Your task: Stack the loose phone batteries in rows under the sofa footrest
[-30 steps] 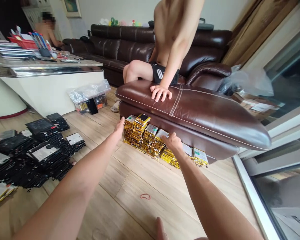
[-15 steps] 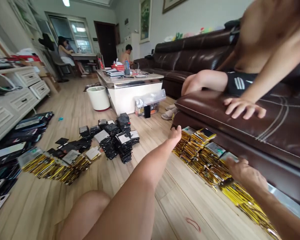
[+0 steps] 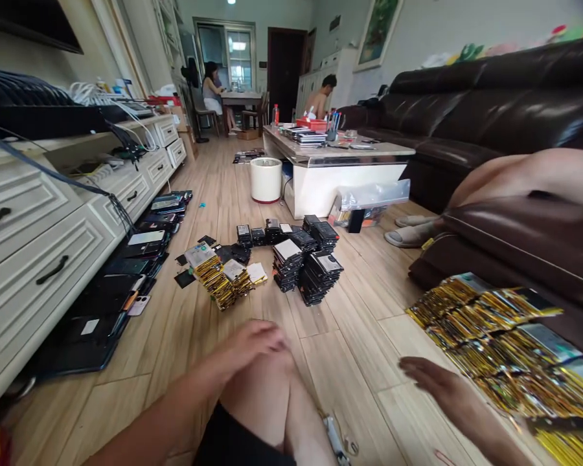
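Note:
My left hand (image 3: 252,341) rests over my bent knee (image 3: 267,388), fingers curved around it, holding nothing I can see. My right hand (image 3: 432,382) hovers low over the wooden floor with fingers stretched out and empty, just left of the long row of gold-edged flat packs (image 3: 505,349) stacked along the sofa base. A smaller gold stack (image 3: 218,275) and black stacks (image 3: 306,262) lie on the floor ahead.
A brown leather sofa (image 3: 525,239) with another person's leg on it fills the right. White drawers (image 3: 53,259) with phones (image 3: 140,259) on the floor run along the left. A white table (image 3: 340,165), bucket (image 3: 266,179), slippers (image 3: 408,236) and two people lie farther back.
My view swung left from the sofa toward the room. My left hand pulled back from the gold stacks onto my knee; my right hand came off the stack and now hovers beside it.

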Demonstrator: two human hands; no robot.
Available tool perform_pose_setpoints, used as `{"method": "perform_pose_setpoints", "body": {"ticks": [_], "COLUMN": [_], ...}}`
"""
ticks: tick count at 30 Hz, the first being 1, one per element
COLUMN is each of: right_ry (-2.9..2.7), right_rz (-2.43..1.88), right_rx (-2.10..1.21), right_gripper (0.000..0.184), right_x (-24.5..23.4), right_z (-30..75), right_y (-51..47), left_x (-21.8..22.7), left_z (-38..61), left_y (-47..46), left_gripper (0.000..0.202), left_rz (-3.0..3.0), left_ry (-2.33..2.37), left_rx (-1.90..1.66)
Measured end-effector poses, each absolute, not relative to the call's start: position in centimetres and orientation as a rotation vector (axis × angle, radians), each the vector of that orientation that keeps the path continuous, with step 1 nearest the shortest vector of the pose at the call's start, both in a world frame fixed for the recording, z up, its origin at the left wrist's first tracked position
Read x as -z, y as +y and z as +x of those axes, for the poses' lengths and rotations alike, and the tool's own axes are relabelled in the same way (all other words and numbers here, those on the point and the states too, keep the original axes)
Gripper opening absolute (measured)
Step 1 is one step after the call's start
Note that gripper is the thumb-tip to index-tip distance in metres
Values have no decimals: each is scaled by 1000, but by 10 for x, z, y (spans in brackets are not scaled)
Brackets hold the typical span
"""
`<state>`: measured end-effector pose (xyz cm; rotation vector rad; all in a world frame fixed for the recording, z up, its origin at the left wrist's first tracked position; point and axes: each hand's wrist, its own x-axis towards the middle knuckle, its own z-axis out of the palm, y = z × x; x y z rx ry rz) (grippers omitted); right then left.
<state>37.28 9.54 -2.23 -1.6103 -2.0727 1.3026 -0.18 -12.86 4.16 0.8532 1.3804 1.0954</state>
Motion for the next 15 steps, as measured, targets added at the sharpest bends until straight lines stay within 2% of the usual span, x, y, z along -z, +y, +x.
{"method": "perform_pose_setpoints", "body": {"ticks": [3,5,7,10,12,15], "right_ry": [-2037,-1947,-1800,-1650,-1713,-1938], "right_rz": [-1441,-1325,-1231,-1172,-1172,-962], "right_rx": [-1693,-1864,-1992,-2119,-2068,-1645], "right_gripper": [53,59,63,54,46,52], "right_x": [31,27,19,4,-8,-36], "right_z": [295,240,182,97,49,-4], "right_y": [61,45,34,20,10,-7], "left_x": [-12,2,9,11,16,35], "left_z": [-74,-115,-151,-196,-218,-232], "left_y": [-183,-202,-205,-188,-169,-141], "left_gripper": [43,32,30,39,41,38], "left_rz": [389,119,-44,-9,47,24], "left_ry": [1589,1740,1832,1893,1890,1844], "left_rx": [-1400,-1598,-1722,-1830,-1850,-1792]}}
